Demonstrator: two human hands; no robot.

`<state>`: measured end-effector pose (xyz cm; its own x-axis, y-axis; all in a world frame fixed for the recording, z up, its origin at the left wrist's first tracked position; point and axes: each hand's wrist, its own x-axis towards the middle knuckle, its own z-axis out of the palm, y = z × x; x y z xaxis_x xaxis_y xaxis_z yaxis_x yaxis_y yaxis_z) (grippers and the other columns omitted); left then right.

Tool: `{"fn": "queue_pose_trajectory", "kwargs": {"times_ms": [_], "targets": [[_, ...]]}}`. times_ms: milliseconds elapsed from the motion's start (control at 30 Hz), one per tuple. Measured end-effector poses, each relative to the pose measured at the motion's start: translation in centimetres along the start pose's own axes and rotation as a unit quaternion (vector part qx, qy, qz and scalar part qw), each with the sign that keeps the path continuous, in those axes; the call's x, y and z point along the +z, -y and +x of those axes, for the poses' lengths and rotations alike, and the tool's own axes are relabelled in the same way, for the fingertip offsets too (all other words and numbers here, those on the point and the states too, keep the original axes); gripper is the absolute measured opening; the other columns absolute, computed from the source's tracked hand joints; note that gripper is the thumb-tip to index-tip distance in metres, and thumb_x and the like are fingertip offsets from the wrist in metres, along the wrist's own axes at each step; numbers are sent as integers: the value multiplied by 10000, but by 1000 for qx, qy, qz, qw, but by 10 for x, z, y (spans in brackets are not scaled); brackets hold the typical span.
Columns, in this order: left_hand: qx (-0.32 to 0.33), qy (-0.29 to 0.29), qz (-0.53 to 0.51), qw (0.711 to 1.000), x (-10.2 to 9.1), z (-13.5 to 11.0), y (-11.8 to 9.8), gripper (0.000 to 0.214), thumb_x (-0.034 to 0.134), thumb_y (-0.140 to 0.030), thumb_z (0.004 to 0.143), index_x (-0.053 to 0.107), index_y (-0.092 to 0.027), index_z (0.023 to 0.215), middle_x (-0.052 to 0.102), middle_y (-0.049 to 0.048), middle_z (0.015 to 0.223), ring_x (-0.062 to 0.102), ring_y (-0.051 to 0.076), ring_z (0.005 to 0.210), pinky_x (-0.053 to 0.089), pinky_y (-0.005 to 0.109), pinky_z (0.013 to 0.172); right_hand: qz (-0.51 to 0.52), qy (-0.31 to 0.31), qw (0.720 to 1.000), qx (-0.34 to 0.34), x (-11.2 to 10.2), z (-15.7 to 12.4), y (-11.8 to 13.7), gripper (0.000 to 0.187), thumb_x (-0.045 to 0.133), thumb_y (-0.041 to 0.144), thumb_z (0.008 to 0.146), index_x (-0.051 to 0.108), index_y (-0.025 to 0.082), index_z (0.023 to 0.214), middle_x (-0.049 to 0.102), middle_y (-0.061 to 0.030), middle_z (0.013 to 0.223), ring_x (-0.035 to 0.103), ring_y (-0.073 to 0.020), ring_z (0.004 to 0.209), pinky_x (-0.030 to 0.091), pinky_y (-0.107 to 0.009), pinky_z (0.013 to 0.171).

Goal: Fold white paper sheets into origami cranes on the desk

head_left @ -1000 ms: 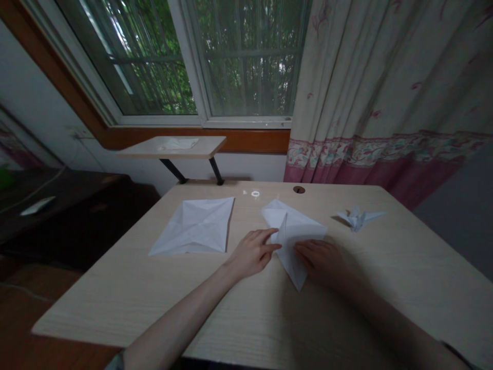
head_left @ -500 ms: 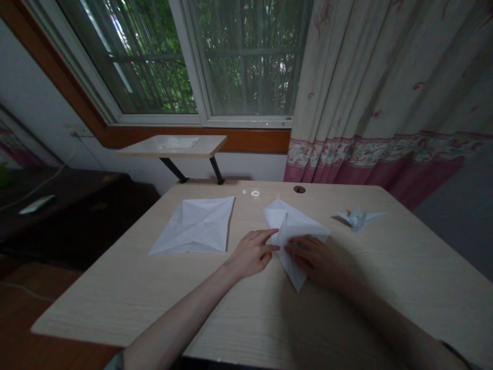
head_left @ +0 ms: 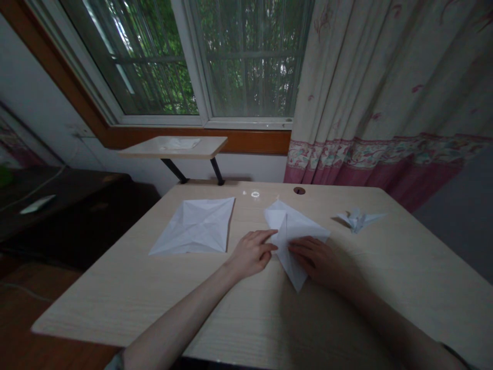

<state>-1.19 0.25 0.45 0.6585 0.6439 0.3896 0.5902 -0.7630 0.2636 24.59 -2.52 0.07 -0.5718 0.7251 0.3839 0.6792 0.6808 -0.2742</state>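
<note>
A partly folded white paper [head_left: 293,227] lies on the light wooden table [head_left: 239,308], its long point aimed toward me. My left hand [head_left: 252,252] rests at the paper's left edge, fingers curled, with fingertips pinching a raised flap. My right hand [head_left: 319,259] lies flat on the paper's right side, fingers stretched out and pressing it down.
A creased, unfolded square sheet [head_left: 196,226] lies to the left on the table. A finished paper crane [head_left: 358,218] sits at the right. A cable hole [head_left: 299,190] is near the far edge. Behind are a small shelf [head_left: 173,146], a window and a curtain [head_left: 385,92].
My right hand slid slightly left and up along the folded paper. My left hand has barely moved.
</note>
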Motion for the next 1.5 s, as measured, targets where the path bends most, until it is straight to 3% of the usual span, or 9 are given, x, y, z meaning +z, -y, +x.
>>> {"fn": "queue_pose_trajectory", "kwargs": {"times_ms": [333,800,1100,1500], "targets": [[0,5,0,1000,-4,1,-2,328,564,-103,821,754,-242,1049,594,38,1387,587,257,1176,497,450,988,-37,28,999,8,7,-3,-3,348,456,313,1009,648,293,1298,622,-71,1362,564,-258,1237,476,-479,1037],[-28,-30,2,999,-7,3,-6,185,565,-144,861,700,-200,975,652,57,1291,597,249,1130,499,419,938,17,26,999,5,3,0,-4,334,453,297,1019,662,263,1277,671,-59,1285,590,-229,1186,485,-439,1028],[-78,-39,15,996,-5,5,-4,11,609,-206,908,617,-199,911,668,55,1216,609,239,1080,494,406,915,4,46,999,3,8,-3,-3,370,487,288,997,613,263,1344,634,-78,1351,571,-261,1224,469,-497,1043],[-95,-51,19,994,-5,5,-2,47,668,-211,879,622,-206,873,660,57,1179,605,241,1056,505,407,900,-2,41,999,4,10,-3,-3,379,487,278,995,600,271,1357,634,-73,1354,572,-255,1231,470,-491,1050]]}}
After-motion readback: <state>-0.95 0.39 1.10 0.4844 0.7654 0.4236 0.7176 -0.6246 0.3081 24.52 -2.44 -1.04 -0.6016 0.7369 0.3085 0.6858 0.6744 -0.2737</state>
